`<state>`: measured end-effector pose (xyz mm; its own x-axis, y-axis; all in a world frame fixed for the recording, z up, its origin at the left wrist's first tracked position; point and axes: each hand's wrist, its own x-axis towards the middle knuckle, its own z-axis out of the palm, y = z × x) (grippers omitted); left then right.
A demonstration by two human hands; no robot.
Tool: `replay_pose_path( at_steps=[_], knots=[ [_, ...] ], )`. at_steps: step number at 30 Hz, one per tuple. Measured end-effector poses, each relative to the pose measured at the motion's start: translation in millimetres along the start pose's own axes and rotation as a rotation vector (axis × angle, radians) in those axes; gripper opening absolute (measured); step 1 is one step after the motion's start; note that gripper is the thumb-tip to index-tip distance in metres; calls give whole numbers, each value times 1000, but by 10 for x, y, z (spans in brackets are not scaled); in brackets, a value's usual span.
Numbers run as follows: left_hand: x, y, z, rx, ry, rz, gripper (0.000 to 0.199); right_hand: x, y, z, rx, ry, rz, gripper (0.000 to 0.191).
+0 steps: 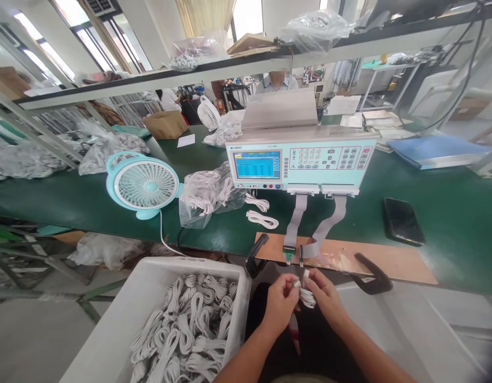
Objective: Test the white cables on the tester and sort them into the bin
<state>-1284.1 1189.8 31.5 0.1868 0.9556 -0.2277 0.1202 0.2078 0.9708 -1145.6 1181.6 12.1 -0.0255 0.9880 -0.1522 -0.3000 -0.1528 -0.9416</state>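
Note:
A coiled white cable point(308, 299) hangs between my hands, just in front of the bench edge. My left hand point(281, 302) is closed, pinching one white plug end of it. The other plug end is pinched in my right hand point(325, 295). Just beyond my fingertips, a green connector board point(289, 256) and a second small connector point(301, 260) sit at the ends of grey ribbon cables point(297, 221). These ribbons run up to a light-blue cable tester point(301, 159) with a lit screen. The gap between plugs and connectors is small.
A white bin point(246, 287) of bundled cables stands at my left. Black clamps point(256, 254) hold a wooden board point(349, 255) at the bench edge. A blue fan point(148, 183), bagged cables point(203, 197), loose cables point(262, 219) and a phone point(403, 221) lie on the green bench. A person sits beyond.

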Motion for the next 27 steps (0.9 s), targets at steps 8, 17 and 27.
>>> replay_pose_path(
  at_steps=[8, 17, 27],
  knots=[
    [100, 58, -56, -70, -53, -20, 19, 89, 29, 21, -51, 116, 21, 43],
    [105, 35, -180, -502, -250, -276, 29, 94, 37, 37, 34, 104, 56, 40],
    [160, -17, -149, -168, -76, -157, 29, 109, 7, 81, 239, 107, 146, 35]
  ],
)
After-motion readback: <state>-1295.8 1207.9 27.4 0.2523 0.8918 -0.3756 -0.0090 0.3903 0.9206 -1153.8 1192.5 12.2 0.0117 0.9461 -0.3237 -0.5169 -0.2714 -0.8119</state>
